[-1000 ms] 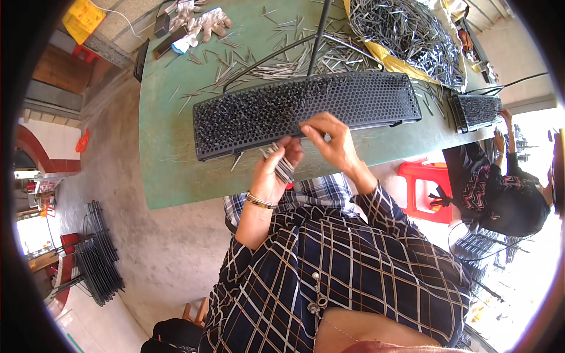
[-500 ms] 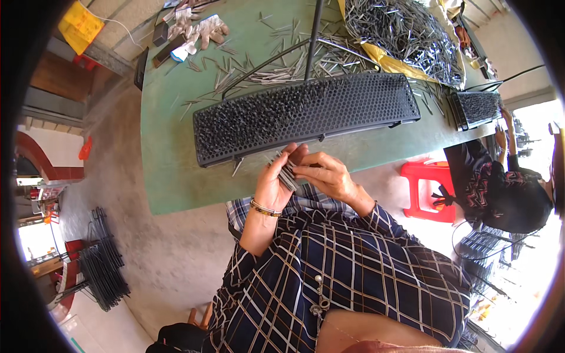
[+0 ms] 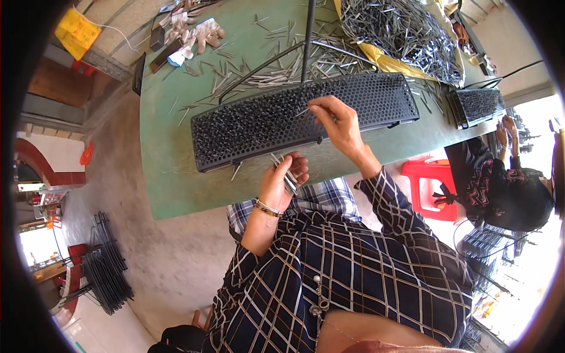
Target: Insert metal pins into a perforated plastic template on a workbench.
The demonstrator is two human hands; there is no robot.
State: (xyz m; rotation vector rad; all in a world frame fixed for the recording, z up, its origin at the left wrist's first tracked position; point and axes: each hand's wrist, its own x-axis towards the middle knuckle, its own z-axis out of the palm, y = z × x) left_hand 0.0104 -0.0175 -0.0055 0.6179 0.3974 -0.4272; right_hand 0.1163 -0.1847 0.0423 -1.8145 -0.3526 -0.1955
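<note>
A bundle of thin grey metal rods (image 3: 288, 181) lies in my left hand (image 3: 279, 183), its fingers curled round them, just in front of the table edge. Over the middle of a long black perforated rack (image 3: 376, 103), my right hand (image 3: 339, 125) pinches one slim metal rod (image 3: 302, 112) between thumb and forefinger. Short dark rods stick up from the holes across the rack's left half and middle. Holes toward its right end show no rods. The rack rests tilted on the green table (image 3: 170, 170), with a dark metal frame (image 3: 265, 63) behind it.
Loose rods (image 3: 276, 75) lie scattered behind the rack. A yellow-edged sack (image 3: 406, 41) heaped with rods sits at the far right. Work gloves (image 3: 203, 35) lie far left. Beside a red stool (image 3: 428, 188), another person (image 3: 500, 188) works at a second rack (image 3: 479, 106).
My right hand has left the bundle in my left hand and moved up and forward over the rack, carrying one rod. My left hand stays near the same spot with the bundle.
</note>
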